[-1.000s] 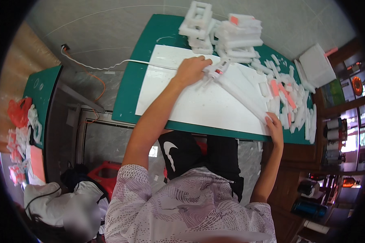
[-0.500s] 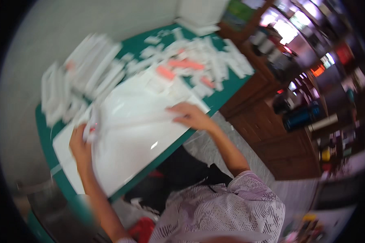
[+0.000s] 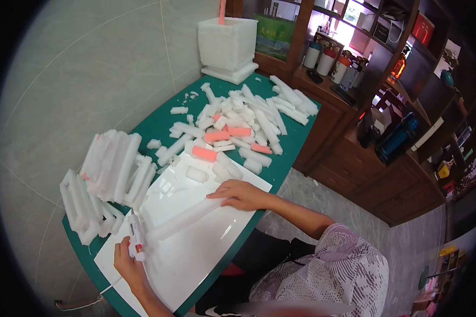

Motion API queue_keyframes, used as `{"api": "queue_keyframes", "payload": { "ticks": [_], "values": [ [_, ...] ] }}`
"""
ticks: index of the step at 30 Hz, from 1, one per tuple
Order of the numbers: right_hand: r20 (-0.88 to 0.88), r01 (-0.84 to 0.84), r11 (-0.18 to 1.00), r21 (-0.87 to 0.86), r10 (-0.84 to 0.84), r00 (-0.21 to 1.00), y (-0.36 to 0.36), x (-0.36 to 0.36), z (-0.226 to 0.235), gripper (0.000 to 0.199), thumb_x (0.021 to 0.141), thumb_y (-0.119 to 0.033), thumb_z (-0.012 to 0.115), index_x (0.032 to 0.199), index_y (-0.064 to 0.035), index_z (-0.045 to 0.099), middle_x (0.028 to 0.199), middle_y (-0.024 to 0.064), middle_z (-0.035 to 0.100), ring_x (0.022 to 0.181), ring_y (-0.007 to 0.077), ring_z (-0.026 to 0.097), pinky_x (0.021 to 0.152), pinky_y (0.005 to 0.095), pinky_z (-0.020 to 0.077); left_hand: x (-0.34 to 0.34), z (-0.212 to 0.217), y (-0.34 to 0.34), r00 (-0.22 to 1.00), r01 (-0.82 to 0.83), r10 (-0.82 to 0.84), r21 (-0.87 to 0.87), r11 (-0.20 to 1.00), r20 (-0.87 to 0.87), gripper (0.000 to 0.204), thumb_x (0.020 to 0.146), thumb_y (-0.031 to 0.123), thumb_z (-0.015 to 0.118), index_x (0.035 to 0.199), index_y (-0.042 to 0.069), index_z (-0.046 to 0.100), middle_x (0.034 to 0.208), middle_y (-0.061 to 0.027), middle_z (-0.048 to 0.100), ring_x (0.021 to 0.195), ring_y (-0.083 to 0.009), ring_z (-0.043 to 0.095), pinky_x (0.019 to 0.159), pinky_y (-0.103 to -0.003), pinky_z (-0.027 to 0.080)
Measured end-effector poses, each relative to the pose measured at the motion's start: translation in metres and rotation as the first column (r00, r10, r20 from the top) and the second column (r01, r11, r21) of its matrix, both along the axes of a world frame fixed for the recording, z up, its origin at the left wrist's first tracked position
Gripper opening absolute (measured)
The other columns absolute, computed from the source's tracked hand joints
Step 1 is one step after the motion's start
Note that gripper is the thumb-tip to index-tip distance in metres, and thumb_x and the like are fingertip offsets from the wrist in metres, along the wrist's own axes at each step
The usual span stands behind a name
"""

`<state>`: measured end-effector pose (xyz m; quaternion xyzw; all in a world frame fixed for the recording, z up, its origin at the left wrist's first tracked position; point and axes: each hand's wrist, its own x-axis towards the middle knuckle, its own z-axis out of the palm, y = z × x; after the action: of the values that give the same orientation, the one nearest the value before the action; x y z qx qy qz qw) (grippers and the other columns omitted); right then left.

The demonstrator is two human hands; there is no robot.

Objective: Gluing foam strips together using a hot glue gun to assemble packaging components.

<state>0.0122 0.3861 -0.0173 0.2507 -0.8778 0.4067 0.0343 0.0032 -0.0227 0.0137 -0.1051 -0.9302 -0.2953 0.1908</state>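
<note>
A white hot glue gun with a red trigger area is in my left hand, nozzle tilted up and away. My fingers wrap around its lower part. A long white foam strip lies slantwise across the glossy white board. My right hand grips the strip's right end between thumb and fingers. The strip's left end comes close to the glue gun; I cannot tell whether they touch. Near the far edge of the board rest a short white foam block and a pink foam block.
Loose white and pink foam pieces are heaped on the green table. Glued foam frames stack at the left by the wall. A square white foam pot stands at the far end. The gun's cord trails left. Wooden cabinets stand right.
My view has tilted upward, so the table sits lower and the foam pot shows whole. Both hands keep their holds on the glue gun and the strip.
</note>
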Motion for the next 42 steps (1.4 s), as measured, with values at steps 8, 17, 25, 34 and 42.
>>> {"api": "queue_keyframes", "payload": {
  "ticks": [8,17,25,34,42],
  "values": [
    [-0.023,0.014,0.999,-0.045,-0.015,1.0,0.003,-0.019,-0.002,0.043,0.091,-0.014,0.066,0.133,-0.0227,0.065,0.109,0.0098,0.063,0.103,0.0289,0.058,0.09,0.0369,0.0471,-0.002,0.0,0.001,1.0,0.02,-0.02,-0.009,1.0,-0.016,0.042,0.074,-0.001,0.069,0.116,-0.001,0.065,0.091,-0.0149,0.06,0.08,-0.0329,0.062,0.071,-0.038,0.051],
    [0.03,0.072,0.996,-0.05,-0.071,0.997,0.004,-0.019,0.003,0.043,0.088,-0.009,0.07,0.13,-0.0198,0.068,0.109,0.0075,0.065,0.098,0.0242,0.061,0.084,0.0328,0.0482,-0.004,-0.008,-0.002,0.995,0.036,-0.04,-0.043,0.998,-0.095,0.044,0.072,-0.004,0.068,0.115,-0.002,0.065,0.087,-0.0148,0.057,0.079,-0.0312,0.06,0.072,-0.037,0.051],
    [0.082,0.087,0.994,-0.065,-0.082,0.993,-0.002,-0.017,0.01,0.046,0.086,-0.01,0.069,0.131,-0.0193,0.067,0.102,0.0106,0.064,0.093,0.0286,0.061,0.083,0.0359,0.049,-0.007,-0.018,-0.012,0.968,-0.067,0.128,0.271,0.96,-0.215,0.029,0.098,0.019,0.06,0.117,-0.003,0.063,0.082,-0.0037,0.057,0.068,-0.0127,0.053,0.059,-0.025,0.042],
    [0.072,0.116,0.991,-0.069,-0.111,0.991,0.0,-0.017,0.004,0.045,0.086,-0.01,0.071,0.13,-0.0193,0.068,0.106,0.0064,0.066,0.085,0.0185,0.061,0.063,0.0276,0.0464,-0.006,-0.019,-0.024,0.918,0.161,-0.397,0.936,0.312,-0.026,0.077,0.095,0.057,0.057,0.145,0.002,0.036,0.109,-0.0175,0.063,0.083,-0.0205,0.063,0.048,-0.026,0.05],
    [0.057,0.104,0.992,-0.071,-0.1,0.993,-0.001,-0.017,0.008,0.046,0.086,-0.01,0.069,0.131,-0.0167,0.066,0.101,0.0124,0.064,0.091,0.0295,0.062,0.081,0.036,0.0491,0.0,-0.008,-0.021,0.597,0.083,-0.761,0.963,-0.257,-0.254,0.104,0.09,0.051,0.068,0.16,0.01,0.002,0.158,-0.0319,0.021,0.14,-0.0483,0.037,0.088,-0.066,0.055]
  ]
}}
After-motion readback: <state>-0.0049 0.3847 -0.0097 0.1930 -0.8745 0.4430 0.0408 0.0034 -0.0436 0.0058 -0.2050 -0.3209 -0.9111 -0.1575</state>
